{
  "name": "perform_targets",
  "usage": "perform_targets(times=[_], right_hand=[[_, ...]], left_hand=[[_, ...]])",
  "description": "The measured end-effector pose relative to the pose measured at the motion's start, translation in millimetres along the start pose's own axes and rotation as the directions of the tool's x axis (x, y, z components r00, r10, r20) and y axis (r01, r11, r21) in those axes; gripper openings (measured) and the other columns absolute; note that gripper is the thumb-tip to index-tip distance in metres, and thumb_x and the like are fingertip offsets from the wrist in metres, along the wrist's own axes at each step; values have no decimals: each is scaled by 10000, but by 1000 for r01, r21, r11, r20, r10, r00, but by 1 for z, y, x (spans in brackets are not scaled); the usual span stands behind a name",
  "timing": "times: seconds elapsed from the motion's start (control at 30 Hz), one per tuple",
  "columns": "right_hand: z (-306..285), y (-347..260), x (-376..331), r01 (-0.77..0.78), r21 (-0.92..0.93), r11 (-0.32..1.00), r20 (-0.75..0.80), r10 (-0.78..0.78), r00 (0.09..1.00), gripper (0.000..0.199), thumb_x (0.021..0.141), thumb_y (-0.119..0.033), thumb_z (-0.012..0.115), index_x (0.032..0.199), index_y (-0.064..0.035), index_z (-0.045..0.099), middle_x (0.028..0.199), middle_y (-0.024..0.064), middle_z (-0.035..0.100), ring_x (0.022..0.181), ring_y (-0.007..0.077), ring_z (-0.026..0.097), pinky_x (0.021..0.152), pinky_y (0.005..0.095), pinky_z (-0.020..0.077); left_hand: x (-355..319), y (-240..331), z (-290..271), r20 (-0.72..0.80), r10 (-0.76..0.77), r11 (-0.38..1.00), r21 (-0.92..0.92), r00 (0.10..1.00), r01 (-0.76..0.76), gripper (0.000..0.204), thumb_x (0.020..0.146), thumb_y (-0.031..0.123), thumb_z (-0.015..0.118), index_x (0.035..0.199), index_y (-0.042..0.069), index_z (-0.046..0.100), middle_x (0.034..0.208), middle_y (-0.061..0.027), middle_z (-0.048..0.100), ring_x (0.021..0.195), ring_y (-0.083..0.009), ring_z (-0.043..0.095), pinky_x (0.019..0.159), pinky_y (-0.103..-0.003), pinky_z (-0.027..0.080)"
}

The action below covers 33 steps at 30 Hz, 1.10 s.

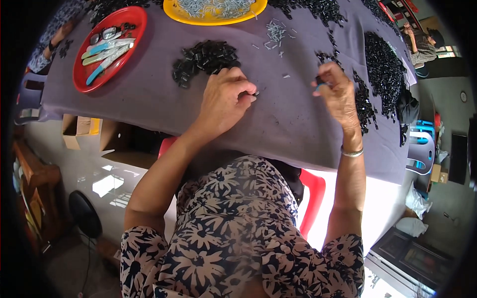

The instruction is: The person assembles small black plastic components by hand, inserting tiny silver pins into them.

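My left hand (227,99) is over the middle of the purple-grey cloth. Its thumb and forefinger are pinched on a small dark piece with a pale tip (256,93); its kind is too small to tell. A heap of glossy black plastic pieces (208,57) lies just beyond that hand. Farther right, my right hand (339,94) is raised over the cloth with its fingers closed. Something dark and blue shows at its fingertips, too blurred to name. Several thin grey pins (276,32) lie scattered between and beyond the two hands.
A red oval tray (79,79) at the left holds blue- and pale-handled tools and eyeglasses. A yellow tray (196,21) of grey pins stands at the far edge. Large black heaps (385,69) spread at the right. Other people sit at the far left and far right.
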State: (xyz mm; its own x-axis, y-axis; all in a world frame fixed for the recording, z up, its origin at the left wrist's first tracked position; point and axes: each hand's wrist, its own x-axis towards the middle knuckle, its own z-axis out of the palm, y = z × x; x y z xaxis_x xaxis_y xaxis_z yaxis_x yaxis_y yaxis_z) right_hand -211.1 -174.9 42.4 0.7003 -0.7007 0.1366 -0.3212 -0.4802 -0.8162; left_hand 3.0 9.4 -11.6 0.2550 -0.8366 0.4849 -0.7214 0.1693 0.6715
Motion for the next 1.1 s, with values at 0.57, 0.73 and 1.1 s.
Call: perform_targets(times=[0.57, 0.73, 1.1], right_hand=[[69, -73, -2, 531, -239, 813, 328, -447, 832, 447, 658, 188, 545, 1049, -11, 632, 968, 149, 667, 890, 321, 658, 766, 367, 533], [71, -77, 1, 518, -278, 809, 367, -409, 835, 461, 668, 182, 556, 1089, -3, 587, 966, 155, 655, 915, 365, 639, 781, 409, 527], [84, -76, -4, 451, -404, 796, 391, -295, 872, 436, 688, 176, 550, 1078, -16, 513, 905, 173, 623, 872, 390, 624, 749, 454, 510]], left_hand=[[-3, -2, 4, 9, -27, 999, 23, 1000, 27, 120, 718, 76, 750, 816, 123, 701, 880, -12, 576, 887, -217, 549, 769, -374, 397], [-3, 1, 4, 17, -50, 999, -5, 999, 50, 104, 730, 71, 737, 819, 110, 702, 889, -15, 593, 899, -217, 554, 791, -372, 402], [-2, 0, 4, 17, -63, 998, -1, 998, 63, 101, 721, 54, 730, 807, 95, 697, 876, -31, 593, 890, -229, 557, 784, -374, 402]])
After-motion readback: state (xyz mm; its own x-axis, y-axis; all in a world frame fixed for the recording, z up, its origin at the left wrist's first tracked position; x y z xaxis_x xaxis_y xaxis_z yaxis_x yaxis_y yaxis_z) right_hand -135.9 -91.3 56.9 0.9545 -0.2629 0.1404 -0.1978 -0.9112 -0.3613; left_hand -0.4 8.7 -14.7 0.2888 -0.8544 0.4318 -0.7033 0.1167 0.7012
